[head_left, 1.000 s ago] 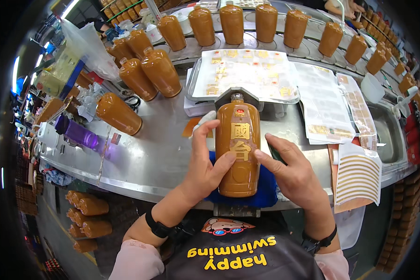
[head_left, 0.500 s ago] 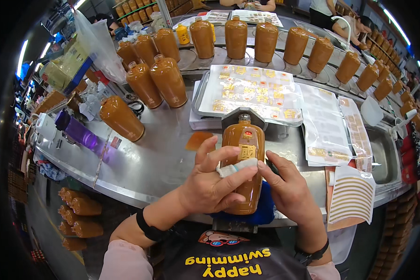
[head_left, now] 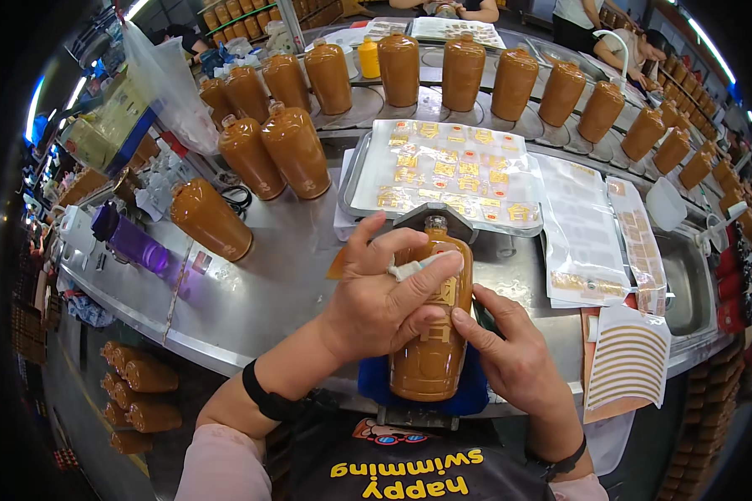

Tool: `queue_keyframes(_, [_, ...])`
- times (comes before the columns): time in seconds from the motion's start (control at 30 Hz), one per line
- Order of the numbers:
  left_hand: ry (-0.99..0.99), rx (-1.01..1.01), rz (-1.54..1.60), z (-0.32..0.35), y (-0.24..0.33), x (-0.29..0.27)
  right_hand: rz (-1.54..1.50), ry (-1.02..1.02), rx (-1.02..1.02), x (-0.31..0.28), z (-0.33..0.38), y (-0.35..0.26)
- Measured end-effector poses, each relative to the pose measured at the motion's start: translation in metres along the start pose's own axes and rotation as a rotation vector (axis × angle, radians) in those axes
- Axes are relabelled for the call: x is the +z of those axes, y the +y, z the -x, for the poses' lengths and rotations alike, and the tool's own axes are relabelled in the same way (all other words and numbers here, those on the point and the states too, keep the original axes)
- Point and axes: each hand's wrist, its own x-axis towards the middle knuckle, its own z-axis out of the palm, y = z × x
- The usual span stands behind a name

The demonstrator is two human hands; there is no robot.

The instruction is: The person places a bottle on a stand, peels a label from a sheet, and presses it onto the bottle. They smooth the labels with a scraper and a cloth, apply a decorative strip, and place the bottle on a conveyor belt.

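A glossy brown bottle (head_left: 426,371) leans in a dark holder over a blue cloth pad (head_left: 472,388), its neck pointing away from me. Gold raised characters (head_left: 436,334) run down its front, and a red emblem above them is partly covered. My left hand (head_left: 384,288) lies over the bottle's upper front, a folded white cloth (head_left: 407,269) pinched in its fingers against the surface. Fingers stretched out, my right hand (head_left: 514,351) rests on the bottle's right side.
Behind the holder sits a metal tray (head_left: 355,179) of gold lettering stickers. Sticker sheets (head_left: 589,242) and a sheet of gold strips (head_left: 631,363) lie right, by a sink (head_left: 689,284). Brown bottles (head_left: 213,221) and a purple flask (head_left: 138,238) stand left; more bottles line the conveyor (head_left: 430,104).
My left hand has slid the cloth upward along the bottle, uncovering the lower gold character. My right hand stays at the bottle's side. The conveyor bottles have shifted left.
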Motion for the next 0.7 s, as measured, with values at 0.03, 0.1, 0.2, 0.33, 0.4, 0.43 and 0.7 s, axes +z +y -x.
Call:
queue_keyframes(0.03, [0.028,-0.013,0.009,0.0,-0.002,0.002,-0.003,0.002,-0.002,0.0,0.0,0.0])
queue_keyframes(0.1, [0.054,-0.024,0.019,-0.001,-0.004,0.006,-0.006,0.006,-0.002,0.0,0.0,0.0])
queue_keyframes(0.2, [0.08,-0.083,0.067,-0.005,-0.006,0.007,-0.015,0.003,0.004,0.0,0.0,0.0])
queue_keyframes(0.33, [0.093,-0.125,0.072,-0.01,-0.003,0.002,-0.016,0.003,0.016,-0.001,0.0,-0.002])
queue_keyframes(0.4, [0.085,-0.028,0.003,-0.009,0.001,-0.004,-0.014,-0.002,0.029,-0.002,0.0,-0.002])
queue_keyframes(0.43, [0.063,0.021,0.039,-0.008,0.006,-0.003,0.0,-0.003,0.009,-0.003,-0.001,-0.002])
queue_keyframes(0.7, [-0.017,0.051,-0.105,0.009,0.004,-0.013,-0.241,0.172,0.284,-0.038,-0.059,0.008])
